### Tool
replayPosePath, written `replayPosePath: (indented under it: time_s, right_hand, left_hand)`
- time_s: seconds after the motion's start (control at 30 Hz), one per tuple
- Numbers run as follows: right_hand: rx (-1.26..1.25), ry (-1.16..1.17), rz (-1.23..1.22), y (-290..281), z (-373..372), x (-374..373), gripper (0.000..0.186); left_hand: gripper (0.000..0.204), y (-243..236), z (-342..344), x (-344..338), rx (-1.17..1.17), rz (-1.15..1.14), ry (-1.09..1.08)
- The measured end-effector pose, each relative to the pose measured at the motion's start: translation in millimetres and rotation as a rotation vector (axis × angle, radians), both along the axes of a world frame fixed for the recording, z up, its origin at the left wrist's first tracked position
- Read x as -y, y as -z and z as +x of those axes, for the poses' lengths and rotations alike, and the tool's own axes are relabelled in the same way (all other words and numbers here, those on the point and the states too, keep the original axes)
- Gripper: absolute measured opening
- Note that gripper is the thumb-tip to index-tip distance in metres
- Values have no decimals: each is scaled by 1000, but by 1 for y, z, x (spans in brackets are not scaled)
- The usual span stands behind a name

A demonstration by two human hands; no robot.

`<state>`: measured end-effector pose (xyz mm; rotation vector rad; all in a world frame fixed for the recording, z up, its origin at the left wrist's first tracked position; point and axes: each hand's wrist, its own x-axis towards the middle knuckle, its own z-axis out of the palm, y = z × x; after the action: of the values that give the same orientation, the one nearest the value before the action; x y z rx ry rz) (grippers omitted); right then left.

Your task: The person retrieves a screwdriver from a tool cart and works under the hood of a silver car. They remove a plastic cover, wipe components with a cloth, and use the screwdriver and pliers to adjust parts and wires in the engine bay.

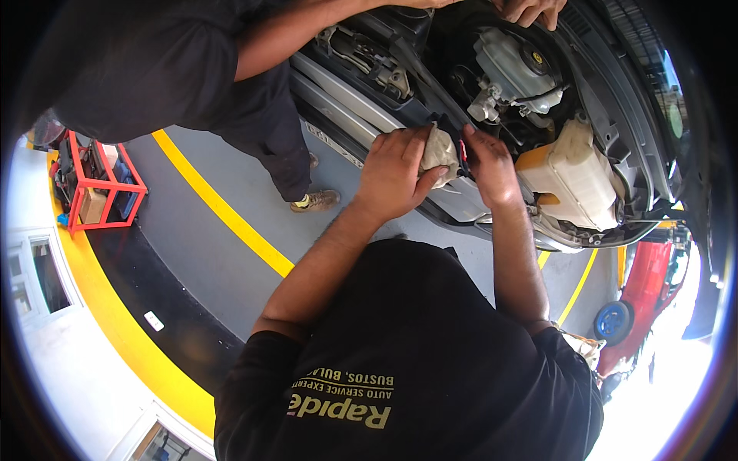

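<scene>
My left hand (396,173) is closed on a crumpled off-white rag (440,156) at the front edge of a car's open engine bay. Close beside it, my right hand (493,167) has its fingers curled against a small dark piece with a bit of red (463,148). What that piece is cannot be made out, being mostly hidden between the hands. A pale plastic reservoir (573,180), amber in its lower left part, lies just right of my right hand. Beyond, a grey metal-and-plastic assembly with a round cap (513,65) sits deeper in the bay.
At the upper left a co-worker in dark clothes (161,69) leans over the bay, one hand (530,11) at its far edge. The silver bumper (346,107) runs along the front. A red-framed cart (111,184) stands left; a red vehicle (646,284) is at right.
</scene>
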<state>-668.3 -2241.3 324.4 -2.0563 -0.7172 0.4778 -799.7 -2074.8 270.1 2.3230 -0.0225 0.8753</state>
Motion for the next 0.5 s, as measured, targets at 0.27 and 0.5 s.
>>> replayPosePath:
  time_s: [0.27,0.5]
  right_hand:
    - [-353,81,902,-41,57,-89,44]
    - [-641,207,1283,-38,140,-156,34]
  left_hand:
    - [58,9,-2,-5,1,-50,-14]
    - [57,21,-12,-4,-37,-74,-5]
